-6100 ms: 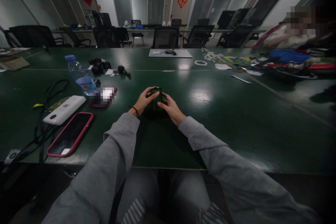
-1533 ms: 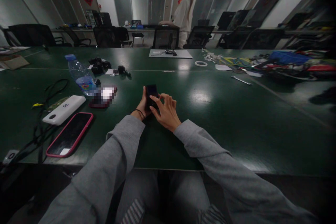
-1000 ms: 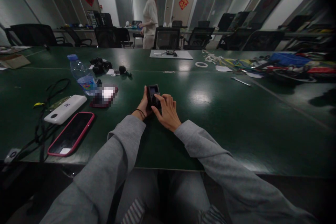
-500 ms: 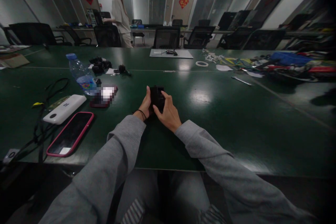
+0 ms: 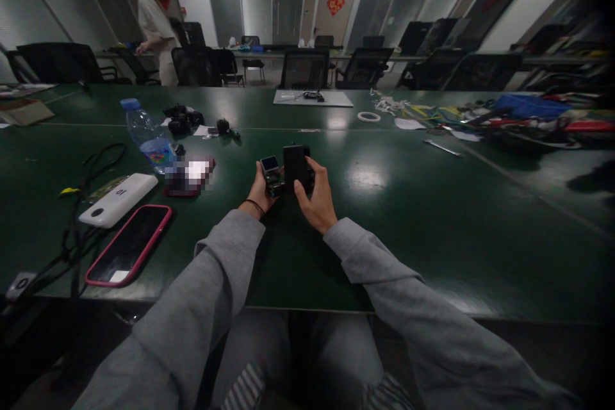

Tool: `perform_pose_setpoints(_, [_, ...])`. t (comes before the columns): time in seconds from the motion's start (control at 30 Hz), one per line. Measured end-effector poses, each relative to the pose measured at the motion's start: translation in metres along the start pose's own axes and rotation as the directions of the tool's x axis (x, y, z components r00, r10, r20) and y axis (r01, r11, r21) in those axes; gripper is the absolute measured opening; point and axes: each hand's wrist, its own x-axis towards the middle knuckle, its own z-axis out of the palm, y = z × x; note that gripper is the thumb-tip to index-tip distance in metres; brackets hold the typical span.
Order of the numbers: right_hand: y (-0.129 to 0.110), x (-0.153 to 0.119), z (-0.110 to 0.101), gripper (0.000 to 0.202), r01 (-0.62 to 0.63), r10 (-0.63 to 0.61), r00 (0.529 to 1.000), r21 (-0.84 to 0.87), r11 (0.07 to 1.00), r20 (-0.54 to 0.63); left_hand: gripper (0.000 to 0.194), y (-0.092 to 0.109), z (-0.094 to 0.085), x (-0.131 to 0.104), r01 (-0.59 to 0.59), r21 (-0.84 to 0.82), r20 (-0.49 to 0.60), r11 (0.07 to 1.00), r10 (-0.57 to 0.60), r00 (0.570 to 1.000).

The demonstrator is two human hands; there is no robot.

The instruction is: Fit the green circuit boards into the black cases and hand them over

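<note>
My left hand [image 5: 258, 192] is closed on a small electronic device [image 5: 273, 178] with a little screen at its top and what looks like a bare circuit board below. Just right of it, my right hand [image 5: 317, 197] grips a flat black rectangular cover [image 5: 294, 166] between thumb and fingers. Both pieces are held above the green table [image 5: 307, 256], close to each other; whether their edges touch, I cannot tell. The far side of the cover is hidden.
To the left are a pink-cased phone [image 5: 129, 246], a white power bank [image 5: 119, 200], a second phone [image 5: 189, 177], a water bottle [image 5: 148, 134] and black cables [image 5: 77, 224]. Black parts [image 5: 182, 120] lie beyond. Tape roll [image 5: 369, 116], metal tool [image 5: 442, 148] and clutter [image 5: 528, 118] sit right. A person [image 5: 156, 22] stands behind.
The single black block in my hands has come apart: the cover is off to the right in my right hand, exposing the screen and board in my left. The person behind moved left.
</note>
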Motion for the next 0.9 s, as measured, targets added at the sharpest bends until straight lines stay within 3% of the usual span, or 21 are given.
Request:
perform_pose_setpoints(0.07, [0.008,0.003,0.000,0.058,-0.079,0.072,0.996,0.137,0.987,0.053,0.062,0.001,0.000,-0.001,-0.007,-0.012,0.019,1.000,0.007,1.000])
perform_pose_setpoints(0.13, [0.017,0.006,0.002,0.058,-0.233,0.195,0.969,0.303,0.924,0.152,0.059,0.001,0.000,-0.001,-0.010,-0.033,0.041,0.999,0.011,0.999])
perform_pose_setpoints(0.23, [0.030,0.010,0.006,0.054,-0.477,0.376,0.878,0.476,0.739,0.295,0.056,0.000,0.001,-0.002,-0.006,-0.063,0.065,0.998,0.010,0.998])
perform_pose_setpoints(0.3, [0.037,0.013,0.006,0.052,-0.553,0.434,0.833,0.522,0.649,0.343,0.055,0.000,0.002,-0.004,-0.007,-0.069,0.068,0.998,0.011,0.998])
perform_pose_setpoints(0.4, [0.043,0.015,0.005,0.054,-0.578,0.454,0.816,0.532,0.618,0.359,0.055,0.000,0.004,-0.006,-0.013,-0.064,0.057,0.998,0.017,0.998])
perform_pose_setpoints(0.8, [0.056,0.016,0.002,0.056,-0.569,0.435,0.822,0.543,0.617,0.367,0.055,0.000,0.004,-0.005,-0.010,-0.077,0.107,0.997,0.018,0.994])
perform_pose_setpoints(0.9, [0.052,0.015,0.000,0.063,-0.513,0.399,0.858,0.513,0.688,0.322,0.054,-0.001,0.003,-0.005,-0.006,-0.082,0.127,0.997,0.017,0.992])
